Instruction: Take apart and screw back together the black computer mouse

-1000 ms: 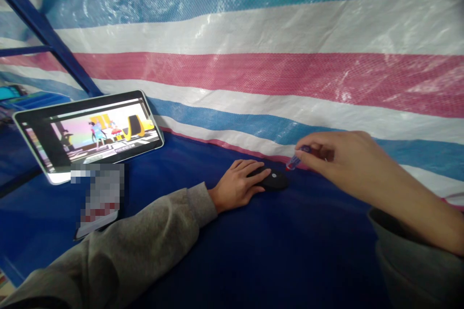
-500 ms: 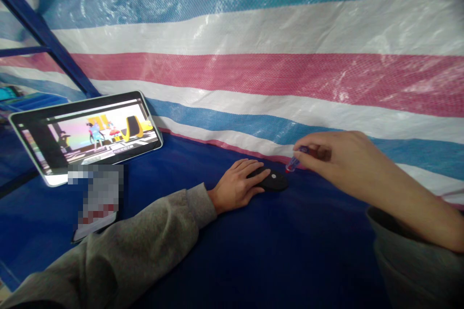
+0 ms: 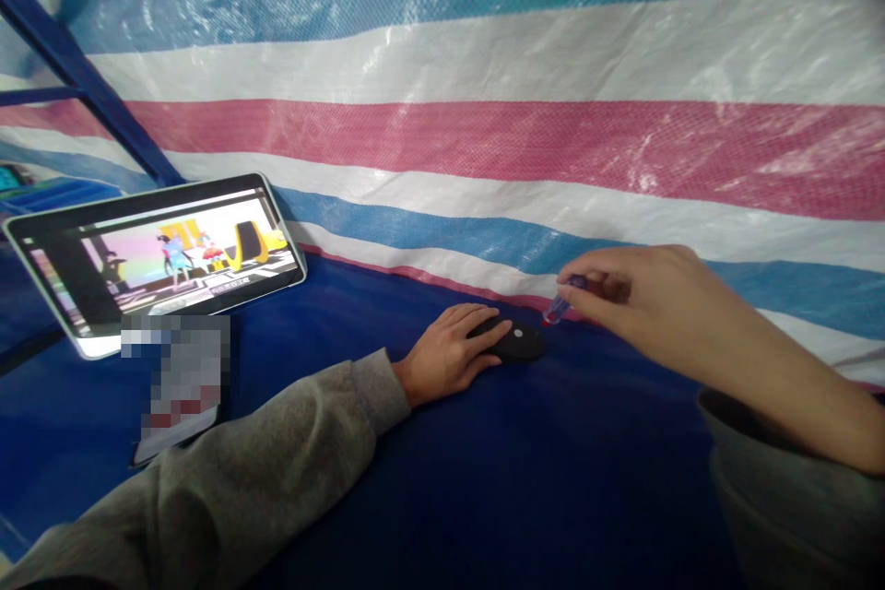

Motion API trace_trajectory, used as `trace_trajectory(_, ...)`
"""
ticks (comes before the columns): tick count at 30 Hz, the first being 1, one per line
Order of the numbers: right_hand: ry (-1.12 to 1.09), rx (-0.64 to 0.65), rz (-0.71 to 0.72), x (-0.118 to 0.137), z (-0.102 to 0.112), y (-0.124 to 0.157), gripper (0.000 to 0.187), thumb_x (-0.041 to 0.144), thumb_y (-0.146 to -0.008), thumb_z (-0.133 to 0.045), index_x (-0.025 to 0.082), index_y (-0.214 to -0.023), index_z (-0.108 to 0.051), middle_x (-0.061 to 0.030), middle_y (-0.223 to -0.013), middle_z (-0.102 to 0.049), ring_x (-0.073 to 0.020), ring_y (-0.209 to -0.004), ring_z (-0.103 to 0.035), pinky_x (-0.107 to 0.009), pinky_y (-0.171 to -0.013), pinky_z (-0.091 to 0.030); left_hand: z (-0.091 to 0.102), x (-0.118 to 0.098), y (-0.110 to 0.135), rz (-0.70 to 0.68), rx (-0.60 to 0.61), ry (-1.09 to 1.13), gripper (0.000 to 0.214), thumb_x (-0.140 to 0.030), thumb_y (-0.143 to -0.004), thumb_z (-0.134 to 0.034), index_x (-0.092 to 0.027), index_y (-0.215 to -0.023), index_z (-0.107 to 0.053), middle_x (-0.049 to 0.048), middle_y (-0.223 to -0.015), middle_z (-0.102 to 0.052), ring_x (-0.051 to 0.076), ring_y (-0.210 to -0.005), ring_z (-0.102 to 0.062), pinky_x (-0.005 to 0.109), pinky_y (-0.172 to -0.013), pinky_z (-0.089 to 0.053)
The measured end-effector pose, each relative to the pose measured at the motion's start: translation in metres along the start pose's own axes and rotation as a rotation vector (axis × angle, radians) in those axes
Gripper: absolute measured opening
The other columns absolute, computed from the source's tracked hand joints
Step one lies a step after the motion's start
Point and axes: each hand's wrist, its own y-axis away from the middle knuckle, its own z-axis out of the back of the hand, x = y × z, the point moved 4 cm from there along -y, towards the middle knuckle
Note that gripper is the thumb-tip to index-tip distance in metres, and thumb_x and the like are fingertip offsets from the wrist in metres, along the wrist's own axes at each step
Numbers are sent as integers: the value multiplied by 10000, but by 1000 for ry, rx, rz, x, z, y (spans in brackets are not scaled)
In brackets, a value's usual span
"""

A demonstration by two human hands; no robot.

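Observation:
A black computer mouse [image 3: 524, 346] with a pale round spot lies on the blue surface. My left hand [image 3: 453, 352] rests over its left end, with the fingers curved along it and pressing it down. Just right of the mouse and above it, my right hand [image 3: 622, 288] pinches a small see-through purplish tool [image 3: 557, 306] with a red end, which looks like a small screwdriver. That red end points down toward the mouse's right end. My fingers hide the tool's upper part, and whether it touches the mouse I cannot tell.
A tablet [image 3: 200, 249] with a lit cartoon picture leans at the left. Before it lies a phone-like slab [image 3: 183, 387], mostly blurred out by blocks. A striped plastic sheet [image 3: 484, 138] rises behind the blue surface [image 3: 484, 479]. A blue frame bar [image 3: 103, 101] slants at the upper left.
The whole view has shifted slightly, so the tablet and the mouse appear a little farther left. Both hands keep nearly the same hold.

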Motion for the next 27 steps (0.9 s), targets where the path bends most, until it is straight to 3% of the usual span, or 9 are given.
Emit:
trace_trajectory(11,58,76,-3,0,-2,2,140,256,-799,-565,227,-756,-695,4,-622,-653,-156,-542,-579,-289,-549,-390,0,-1,-1,-12,-15,-11,450,-405,-977,-471,-204,-1380,-479,126,-1353,-537,262,-1263,-502,470,-1056,-443)
trace_trajectory(17,157,159,7,-6,-24,4,296,265,-918,-394,200,-776,-646,-58,-776,-682,-224,-745,-646,-354,-708,-454,1,-3,-1,-38,-35,-61,451,-425,-980,-460,-180,-1355,-508,125,-1348,-550,247,-1264,-515,425,-1060,-459)
trace_trajectory(23,123,136,22,-2,-33,3,332,112,-847,-390,190,-1052,-639,-80,-1056,-693,-230,-929,-665,-354,-816,-474,1,-3,-2,-55,-19,-84,457,-434,-989,-436,-175,-1360,-504,132,-1383,-533,247,-1301,-496,422,-1088,-437)
trace_trajectory(27,168,137,-35,-2,-30,3,294,169,-879,-392,198,-1001,-658,-76,-974,-719,-239,-885,-681,-355,-786,-488,-1,-2,-2,-56,-4,-84,460,-433,-988,-440,-179,-1367,-497,129,-1397,-521,247,-1317,-480,424,-1102,-422)
